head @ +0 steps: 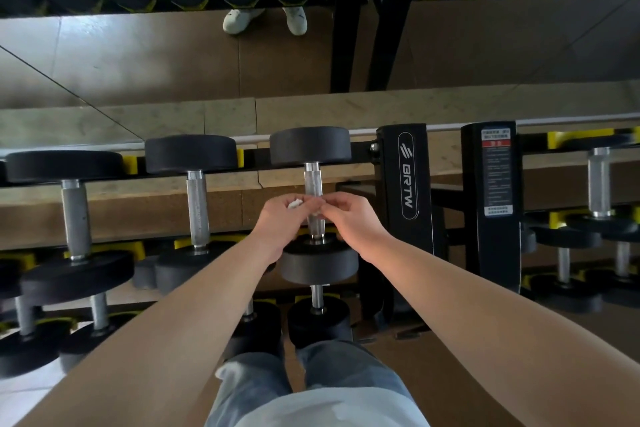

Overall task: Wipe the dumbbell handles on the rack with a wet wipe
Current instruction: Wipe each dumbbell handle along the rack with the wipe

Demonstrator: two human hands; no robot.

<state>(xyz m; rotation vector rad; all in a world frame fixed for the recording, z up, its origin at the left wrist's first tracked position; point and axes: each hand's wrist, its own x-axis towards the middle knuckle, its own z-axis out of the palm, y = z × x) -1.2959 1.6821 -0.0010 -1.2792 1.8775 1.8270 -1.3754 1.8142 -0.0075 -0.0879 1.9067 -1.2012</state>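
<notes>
Brown floor (588,333), mirror (138,55), black rack (403,177), left hand (282,222) and right hand (349,218) pinching wet wipe (295,204) at dumbbell handle (313,180)

We see a dim, evenly lit view: sharpest around the left grip (281,220) and right grip (350,220), darker far beyond them, edges bowed and soft.

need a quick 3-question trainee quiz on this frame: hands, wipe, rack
1. True or false: the left hand and right hand meet at the same dumbbell handle.
2. The wet wipe shows: A) at the left hand's fingers, B) on the floor, C) on a lower dumbbell.
3. What letters are printed on the rack upright?
Key: 1 true; 2 A; 3 BRTW.
</notes>
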